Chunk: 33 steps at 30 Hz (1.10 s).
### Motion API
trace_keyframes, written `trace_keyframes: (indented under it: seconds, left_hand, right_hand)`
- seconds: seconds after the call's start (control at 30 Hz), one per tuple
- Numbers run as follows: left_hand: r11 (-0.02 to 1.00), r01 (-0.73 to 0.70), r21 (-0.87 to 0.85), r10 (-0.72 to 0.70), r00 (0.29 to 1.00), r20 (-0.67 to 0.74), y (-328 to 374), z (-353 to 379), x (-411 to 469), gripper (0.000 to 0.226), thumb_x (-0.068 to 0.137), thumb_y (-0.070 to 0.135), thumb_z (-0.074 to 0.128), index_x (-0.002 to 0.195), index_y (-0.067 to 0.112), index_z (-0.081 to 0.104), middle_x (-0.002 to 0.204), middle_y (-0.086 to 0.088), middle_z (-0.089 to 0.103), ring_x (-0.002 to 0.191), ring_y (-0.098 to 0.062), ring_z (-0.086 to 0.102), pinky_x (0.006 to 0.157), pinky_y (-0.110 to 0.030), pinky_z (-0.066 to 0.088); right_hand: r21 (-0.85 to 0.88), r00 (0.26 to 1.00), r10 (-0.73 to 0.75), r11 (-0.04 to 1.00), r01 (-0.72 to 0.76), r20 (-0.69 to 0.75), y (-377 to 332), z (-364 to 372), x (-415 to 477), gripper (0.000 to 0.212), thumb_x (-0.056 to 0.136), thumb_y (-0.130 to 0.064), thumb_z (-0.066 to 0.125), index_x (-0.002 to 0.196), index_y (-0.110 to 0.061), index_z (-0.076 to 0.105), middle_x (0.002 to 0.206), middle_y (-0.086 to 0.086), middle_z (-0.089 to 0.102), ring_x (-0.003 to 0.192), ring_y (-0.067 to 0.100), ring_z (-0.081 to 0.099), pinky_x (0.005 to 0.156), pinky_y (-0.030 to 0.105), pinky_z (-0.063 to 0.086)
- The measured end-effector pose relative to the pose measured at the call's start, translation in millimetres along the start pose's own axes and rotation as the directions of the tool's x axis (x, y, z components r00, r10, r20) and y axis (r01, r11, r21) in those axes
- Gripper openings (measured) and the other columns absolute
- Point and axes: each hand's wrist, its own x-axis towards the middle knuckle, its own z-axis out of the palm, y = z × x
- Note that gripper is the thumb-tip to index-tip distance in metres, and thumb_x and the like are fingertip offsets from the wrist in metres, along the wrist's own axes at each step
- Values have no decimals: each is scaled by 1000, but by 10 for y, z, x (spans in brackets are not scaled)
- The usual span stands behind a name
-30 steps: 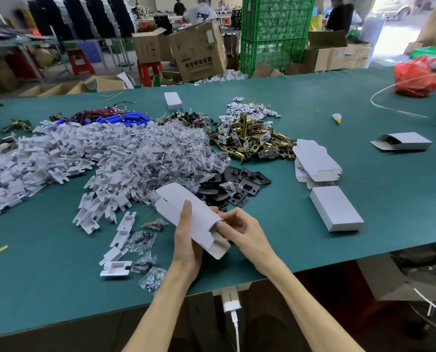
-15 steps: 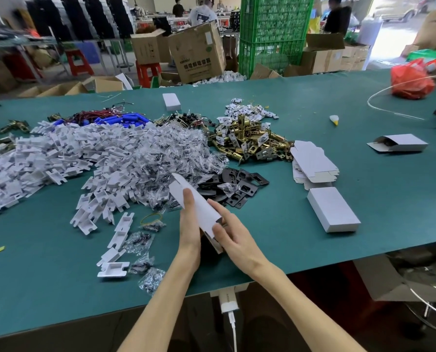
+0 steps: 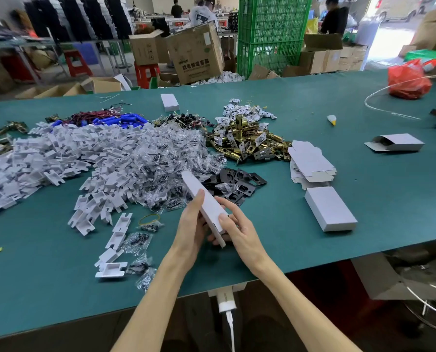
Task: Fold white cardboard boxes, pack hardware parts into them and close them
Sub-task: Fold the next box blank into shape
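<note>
Left hand (image 3: 191, 224) cups the white cardboard box (image 3: 204, 199) from its left side. One digit lies straight along the wall; the rest go under, out of my sight. Right hand (image 3: 239, 232) pinches the near end, thumb on the top face, fingers curled beneath. The box is held off the table and tilted, its far end pointing away over the black plates (image 3: 239, 180). Whether the end flaps are tucked, I cannot tell.

Handling, my guess: thin card, very light, stiff along the creases and soft mid-panel, so it dents easily. Best held by the long edges and corners.

Just ahead of the hands are bagged screws (image 3: 161, 158). Left of the left hand, loose white plastic inserts (image 3: 121, 224). Right of the right hand sits a closed box (image 3: 329, 208), with a stack of flat blanks (image 3: 310, 161) beyond it. Bare green table (image 3: 275, 224) between the right hand and the closed box gives working room. The table's near edge runs under the forearms, so anything set down there could slip off.
</note>
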Motion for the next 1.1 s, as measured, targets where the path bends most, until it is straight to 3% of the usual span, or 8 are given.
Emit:
trace_keyframes:
  seconds: [0.13,0.23,0.37,0.47,0.6,0.77,0.93,1.1]
  left_hand:
    - [999,-50,-7,50,999,6,-22,-14,-48,88,81,69,74,126,-4,56,100,-23,63,86,-38,49,59,-37,39]
    - [999,-30,46,32,998,-60,11,-15,-33,75,79,62,78,123,3,62,98,-16,70,80,-34,62,56,-35,47]
    - [992,3,124,19,985,-173,64,-19,15,76,67,52,89,125,12,63,113,-7,77,101,-25,75,81,-38,62]
    - [986,0,168,33,980,-194,74,-7,22,71,68,36,97,124,9,62,109,-11,77,91,-28,77,69,-41,64]
    - [970,-32,240,81,977,-197,83,-22,28,57,74,29,92,119,10,63,105,-8,77,83,-20,77,61,-31,61]
    - [954,-24,298,74,985,-156,70,-128,36,27,97,35,71,112,12,71,102,-2,80,92,-19,77,79,-36,63]
    - [937,-24,347,85,983,-163,68,-136,48,35,108,31,53,97,4,72,94,-16,77,80,-23,69,73,-40,54]
    - [892,-35,450,125,977,-173,61,-101,31,37,110,26,41,83,6,57,75,-3,64,66,-16,58,54,-26,45]
  right_hand:
    - [108,1000,8,994,-8,1,-31,-25,-12,39,102,-40,53,140,-35,55,109,12,74,81,36,74,73,47,62]
    - [124,999,37,992,-36,-3,-40,-23,-20,36,106,-36,48,141,-30,55,115,6,73,88,33,74,76,46,62]
    - [15,998,57,998,-57,-26,-50,-23,-27,52,96,-61,47,134,-27,60,117,-9,70,106,13,69,80,27,56]
    - [-26,998,55,998,-55,-9,-44,-27,-39,51,92,-61,56,125,-22,64,108,-6,74,100,15,71,79,31,58]
    - [-22,998,51,998,-52,-28,-13,-41,-36,37,94,-39,67,113,-8,68,106,13,73,97,29,70,85,49,57]
    - [129,991,120,985,-112,-57,-56,-57,-44,53,93,-41,57,104,10,62,98,21,70,87,31,64,78,46,48]
    - [191,993,105,977,-94,-49,-57,-83,-41,38,96,-36,65,123,-10,66,111,13,74,98,26,71,80,35,56]
    - [144,994,84,987,-73,-73,-57,-50,-26,68,88,-41,71,148,-23,43,116,7,74,104,26,73,87,44,61]
